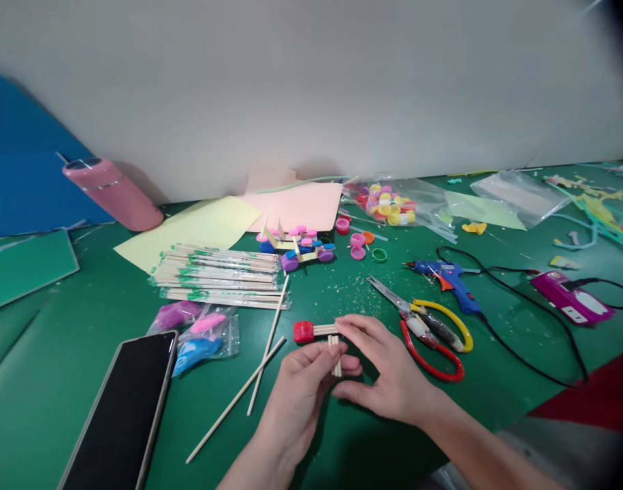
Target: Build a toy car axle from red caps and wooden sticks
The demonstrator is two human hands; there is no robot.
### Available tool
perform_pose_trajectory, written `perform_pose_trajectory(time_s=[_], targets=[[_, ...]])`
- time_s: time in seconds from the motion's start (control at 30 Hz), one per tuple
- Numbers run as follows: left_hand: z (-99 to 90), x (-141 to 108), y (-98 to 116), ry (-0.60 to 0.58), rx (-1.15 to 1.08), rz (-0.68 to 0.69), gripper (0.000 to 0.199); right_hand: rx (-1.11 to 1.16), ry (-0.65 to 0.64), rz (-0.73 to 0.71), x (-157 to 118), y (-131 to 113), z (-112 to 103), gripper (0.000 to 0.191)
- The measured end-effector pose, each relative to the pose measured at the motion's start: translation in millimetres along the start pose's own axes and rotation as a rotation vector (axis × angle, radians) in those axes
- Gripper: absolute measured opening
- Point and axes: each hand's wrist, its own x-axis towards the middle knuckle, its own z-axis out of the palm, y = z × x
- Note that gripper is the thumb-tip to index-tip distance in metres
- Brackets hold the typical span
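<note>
In the head view, my left hand (306, 381) pinches a small bundle of short wooden sticks (336, 354) between thumb and fingers. More short sticks (323, 329) lie crosswise at its top, with red plastic caps (304, 332) at their left end. My right hand (385, 371) curls in from the right, its fingertips on the right end of the crosswise sticks and its thumb lower down. Whether the two sets of sticks are joined is hidden by the fingers. Two long sticks (234, 400) cross on the table left of my hands.
Scissors (418, 323), a blue glue gun (444, 275) and a purple power box (571, 297) are on the right. Left are a phone (122, 415), bagged balloons (203, 330), wrapped sticks (219, 275) and a pink bottle (114, 194). Small stick models (306, 256) and bagged caps (387, 204) stand behind.
</note>
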Motion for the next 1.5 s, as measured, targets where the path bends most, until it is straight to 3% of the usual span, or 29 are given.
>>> perform_pose_trajectory(time_s=[0.2,0.57,1.2,1.5], targets=[[-1.3,0.7,0.0,-0.025,-0.011,0.015,0.015,-0.067,0.023,0.008,-1.1,-0.4,3.2,0.057],[-3.5,-2.3,-1.2,-0.051,0.013,-0.002,0.016,0.047,0.031,0.064,1.7,-2.1,3.2,0.043],[-3.7,-4.3,-1.5,-0.058,0.020,0.004,0.016,0.093,0.001,0.065,2.7,-2.1,4.4,0.045],[-1.7,-7.0,0.9,-0.064,0.091,-0.010,0.019,0.131,0.089,0.001,0.1,4.7,8.1,0.044]])
